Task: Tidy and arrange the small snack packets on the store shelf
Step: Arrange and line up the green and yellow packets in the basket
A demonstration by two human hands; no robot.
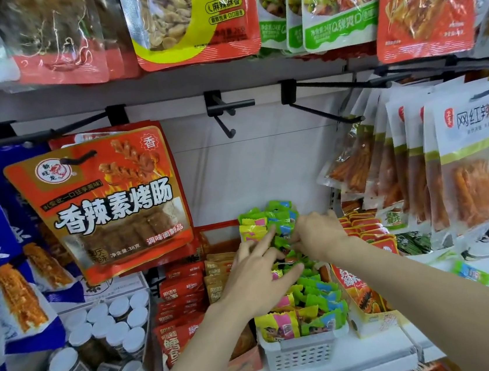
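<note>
Two bare forearms reach in from the lower edge toward the middle of the white shelf [347, 353]. Left hand [257, 278] lies flat on the green snack packets [313, 296], fingers straight and spread, fingertips pointing up and right toward the back of the shelf. Right hand [315, 232] sits just behind it, fingers curled down into the packets, pinching some of them; exactly which ones I cannot tell.

Packets stand packed in a white slotted basket [302, 354] whose long axis runs from the shelf's front edge to the back panel. Green and blue wrappers fill most of it; yellow and pink ones [279, 326] sit at the front left, more yellow at the far left rear. Wrappers stand on edge, crimped ends up, many tilted.

Left of the basket: rows of red packets [181, 287], then a box of white-lidded jars [107, 332]. Right of it: a yellow and red carton [362, 297] touching the basket wall, and red packets [364, 232] behind. One stray green packet [471, 274] lies on the shelf well to the right.

Overhead, a large orange bag [108, 201] hangs from a black hook [77, 158] at left; white strip bags [472, 159] hang at right. Two empty-looking black pegs [226, 117] jut from the white back panel directly above the basket. More bags hang along the top row.
</note>
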